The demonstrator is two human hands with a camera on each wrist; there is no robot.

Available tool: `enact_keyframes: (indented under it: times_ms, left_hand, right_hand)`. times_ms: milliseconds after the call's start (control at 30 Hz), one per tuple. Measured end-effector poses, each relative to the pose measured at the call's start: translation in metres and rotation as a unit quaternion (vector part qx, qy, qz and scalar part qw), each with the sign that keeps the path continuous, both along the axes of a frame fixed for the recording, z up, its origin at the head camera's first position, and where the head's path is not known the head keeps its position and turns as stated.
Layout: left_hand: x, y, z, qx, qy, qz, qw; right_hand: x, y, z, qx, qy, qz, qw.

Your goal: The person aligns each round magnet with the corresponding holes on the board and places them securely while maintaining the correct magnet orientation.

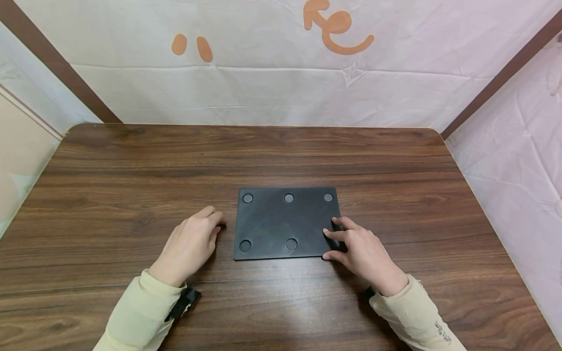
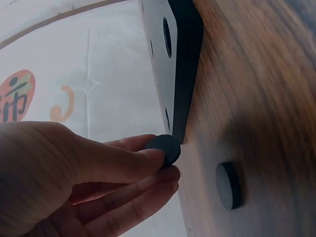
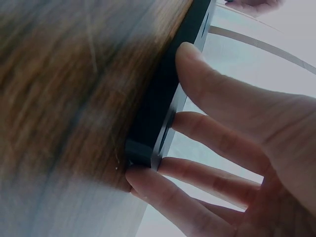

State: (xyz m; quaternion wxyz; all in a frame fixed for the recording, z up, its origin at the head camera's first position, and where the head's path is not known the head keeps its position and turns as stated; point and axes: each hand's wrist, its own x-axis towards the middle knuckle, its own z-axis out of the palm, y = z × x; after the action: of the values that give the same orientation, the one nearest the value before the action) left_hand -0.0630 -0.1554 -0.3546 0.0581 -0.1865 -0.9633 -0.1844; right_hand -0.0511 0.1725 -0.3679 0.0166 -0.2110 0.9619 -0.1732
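A flat black rectangular board (image 1: 285,222) with round recesses lies on the wooden table. My left hand (image 1: 191,243), just left of the board, pinches a small black disc (image 2: 167,149) between thumb and fingers. A second black disc (image 2: 229,185) rests on the table near that hand in the left wrist view; the head view hides it. My right hand (image 1: 362,251) holds the board's near right corner, its thumb against the near edge and its fingertips (image 3: 185,120) on the top and right side. That hand covers the corner's recess in the head view.
The brown wood-grain table (image 1: 145,165) extends around the board on all sides. Behind it hangs a white sheet (image 1: 272,92) with orange shapes, and another pale sheet (image 1: 518,131) borders the right side.
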Motion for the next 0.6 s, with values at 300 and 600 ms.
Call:
enact_keyframes:
  times_ms: [300,600]
  left_hand:
    - [0.003,0.006,0.000,0.013,0.009,-0.029,0.9995]
    - [0.004,0.013,-0.001,0.011,0.013,-0.043,0.9989]
  right_hand:
    - [0.000,0.000,0.000,-0.001,0.001,-0.001,1.0000]
    - [0.000,0.000,0.000,0.001,0.001,-0.002,1.0000]
